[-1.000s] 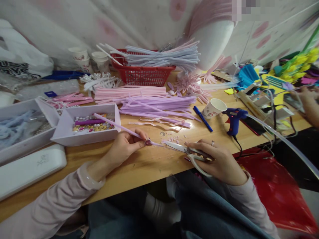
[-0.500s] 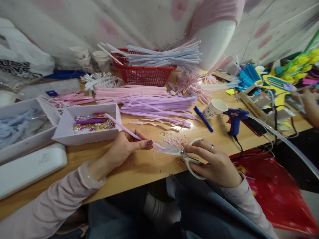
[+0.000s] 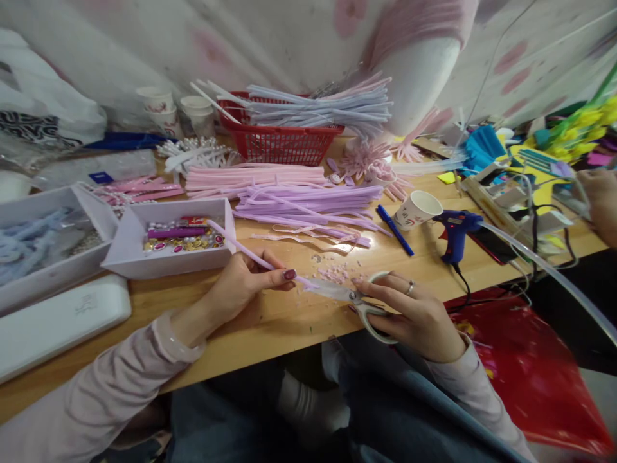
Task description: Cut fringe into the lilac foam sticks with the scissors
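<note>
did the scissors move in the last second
Yes, slightly: the scissors have shifted left, toward the left hand and away from the blue pen, which lies still.

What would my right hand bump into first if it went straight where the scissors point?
Probably the tip of the fuzzy purple stem: your right hand aims the scissors at it. Next might be your left hand, though depth is unclear.

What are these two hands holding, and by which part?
The left hand pinches a purple stem near its trimmed end, between thumb and fingers; the right hand holds scissors by the handles.
</note>
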Motion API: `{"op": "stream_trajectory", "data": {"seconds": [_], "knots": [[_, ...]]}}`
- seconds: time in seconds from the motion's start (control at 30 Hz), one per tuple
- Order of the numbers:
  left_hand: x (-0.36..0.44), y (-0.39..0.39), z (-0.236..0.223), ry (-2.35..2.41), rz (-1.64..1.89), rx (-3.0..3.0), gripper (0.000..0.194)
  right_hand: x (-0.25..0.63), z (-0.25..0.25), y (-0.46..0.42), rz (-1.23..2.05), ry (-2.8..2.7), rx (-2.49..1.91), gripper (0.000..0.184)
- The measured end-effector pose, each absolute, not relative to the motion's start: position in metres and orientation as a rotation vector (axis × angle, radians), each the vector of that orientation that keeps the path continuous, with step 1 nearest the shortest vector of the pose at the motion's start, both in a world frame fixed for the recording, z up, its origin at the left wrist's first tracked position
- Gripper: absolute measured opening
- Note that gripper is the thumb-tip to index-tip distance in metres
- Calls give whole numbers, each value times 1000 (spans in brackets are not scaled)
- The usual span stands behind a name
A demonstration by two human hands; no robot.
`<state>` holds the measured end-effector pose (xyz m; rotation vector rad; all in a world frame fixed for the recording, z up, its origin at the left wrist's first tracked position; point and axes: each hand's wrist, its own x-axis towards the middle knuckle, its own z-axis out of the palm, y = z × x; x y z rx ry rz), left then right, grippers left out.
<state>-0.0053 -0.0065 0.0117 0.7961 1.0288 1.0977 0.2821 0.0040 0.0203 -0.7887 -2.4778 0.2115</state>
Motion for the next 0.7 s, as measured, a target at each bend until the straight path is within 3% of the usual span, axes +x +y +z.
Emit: {"op": "stream_trajectory", "data": {"seconds": [0.7], "knots": [[-5,-5,9,954,1141,753,32,282,26,2,285,-2455,-851,34]]}}
